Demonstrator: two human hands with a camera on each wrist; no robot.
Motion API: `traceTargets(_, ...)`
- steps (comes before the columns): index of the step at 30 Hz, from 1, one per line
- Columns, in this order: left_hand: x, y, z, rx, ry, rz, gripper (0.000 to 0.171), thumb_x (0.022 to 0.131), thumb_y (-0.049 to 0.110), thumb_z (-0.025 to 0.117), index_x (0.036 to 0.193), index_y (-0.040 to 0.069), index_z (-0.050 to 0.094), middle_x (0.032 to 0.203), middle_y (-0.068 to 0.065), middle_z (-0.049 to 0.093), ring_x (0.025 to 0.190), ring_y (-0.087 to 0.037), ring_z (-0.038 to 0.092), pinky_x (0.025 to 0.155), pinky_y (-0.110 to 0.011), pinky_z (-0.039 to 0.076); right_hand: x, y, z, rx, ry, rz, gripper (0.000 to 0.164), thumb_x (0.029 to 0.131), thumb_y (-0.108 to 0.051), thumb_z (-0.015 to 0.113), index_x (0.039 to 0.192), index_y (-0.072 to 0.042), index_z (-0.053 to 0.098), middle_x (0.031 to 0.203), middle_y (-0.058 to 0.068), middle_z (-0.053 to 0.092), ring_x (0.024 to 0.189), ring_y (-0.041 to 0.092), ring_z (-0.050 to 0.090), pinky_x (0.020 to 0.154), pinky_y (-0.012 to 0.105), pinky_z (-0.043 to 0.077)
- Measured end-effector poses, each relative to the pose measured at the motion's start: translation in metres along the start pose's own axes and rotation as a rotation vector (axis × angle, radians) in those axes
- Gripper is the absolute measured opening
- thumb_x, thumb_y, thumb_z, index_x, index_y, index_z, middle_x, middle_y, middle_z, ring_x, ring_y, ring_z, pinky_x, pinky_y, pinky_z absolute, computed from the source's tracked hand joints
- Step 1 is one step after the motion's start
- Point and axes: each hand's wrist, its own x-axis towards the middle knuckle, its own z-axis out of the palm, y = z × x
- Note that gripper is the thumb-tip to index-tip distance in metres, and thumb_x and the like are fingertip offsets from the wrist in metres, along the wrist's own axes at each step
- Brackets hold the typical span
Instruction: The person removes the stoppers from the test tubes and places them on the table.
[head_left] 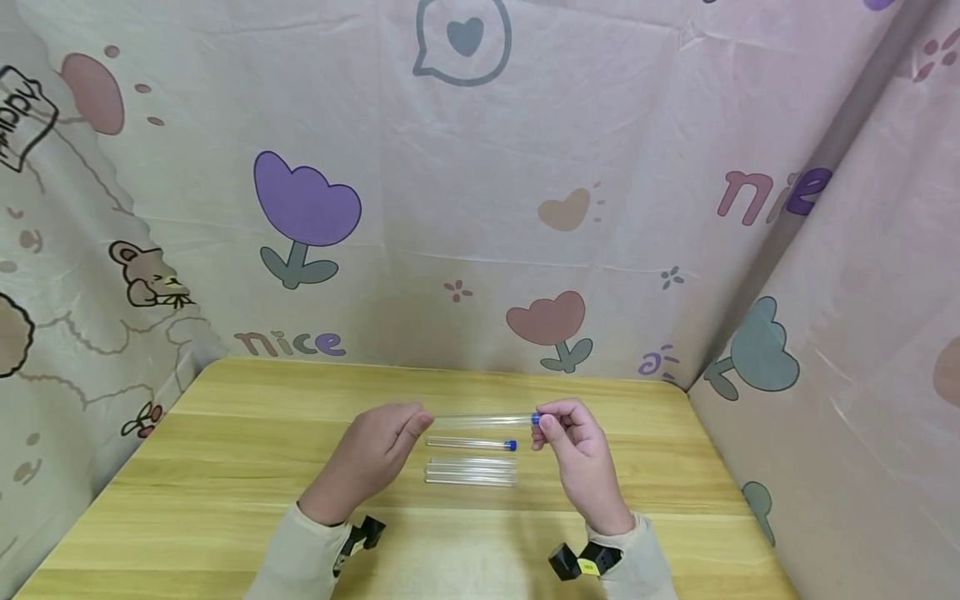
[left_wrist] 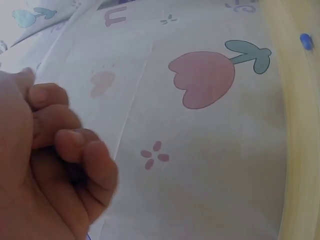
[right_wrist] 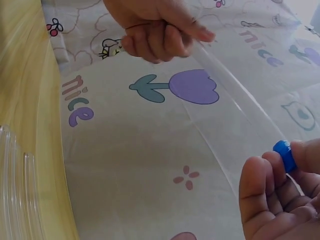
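Over the table (head_left: 195,475), the left hand (head_left: 378,454) grips one end of the tube (head_left: 483,420), which lies level between it and the right hand (head_left: 585,462), whose pinch is on the cap (head_left: 536,419) at the other end. The tube looks light, stiff and slick, perhaps brittle, so a gentle hold near its ends, without bending, should suit. The cap, probably plastic, should bear a firmer pinch across its sides.

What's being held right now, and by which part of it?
A clear tube: the left grip pinches one end, the right grip the blue cap at the other.
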Motion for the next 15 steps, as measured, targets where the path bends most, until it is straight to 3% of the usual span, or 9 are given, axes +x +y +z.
traceTargets(3,-0.0008,-0.0004,0.0002,-0.035,-0.011,-0.039,0.037,0.108,0.02,0.056,0.073,0.022,0.042,0.064,0.016,0.026,0.056,0.002,0.023,0.052,-0.018,0.026,-0.0004,0.0004,0.0013,0.012,0.013,-0.024,0.022,0.107,-0.001,0.052,0.117,0.019,0.05,0.098,0.009,0.062,0.088,0.015,0.064,0.077,0.027,0.059)
traceTargets(8,0.0012,0.0009,0.0001,-0.049,0.009,-0.102,0.006,0.102,0.024,0.068,0.101,0.018,0.067,0.077,0.016,0.055,0.065,0.001,0.05,0.06,-0.02,0.049,-0.0003,0.0002,0.0034,-0.016,0.103,0.046,0.022,0.107,-0.008,0.057,0.116,0.012,0.056,0.094,0.011,0.063,0.084,0.018,0.065,0.072,0.028,0.059)
traceTargets(12,0.002,0.0022,-0.001,-0.072,0.02,-0.127,0.029,0.093,0.024,0.079,0.119,0.014,0.069,0.095,0.012,0.068,0.082,-0.002,0.063,0.069,-0.023,0.057,0.0008,0.0008,0.0042,-0.027,0.165,0.11,0.024,0.107,-0.013,0.058,0.115,0.009,0.059,0.092,0.013,0.065,0.082,0.017,0.066,0.069,0.029,0.059)
traceTargets(15,0.0018,0.0013,-0.0016,-0.058,0.039,-0.084,0.029,0.091,0.02,0.082,0.117,0.016,0.072,0.098,0.011,0.068,0.086,-0.003,0.063,0.069,-0.022,0.057,0.0011,0.0008,0.0043,-0.027,0.171,0.131,0.022,0.107,-0.01,0.057,0.115,0.01,0.059,0.092,0.013,0.066,0.082,0.016,0.067,0.069,0.029,0.06)
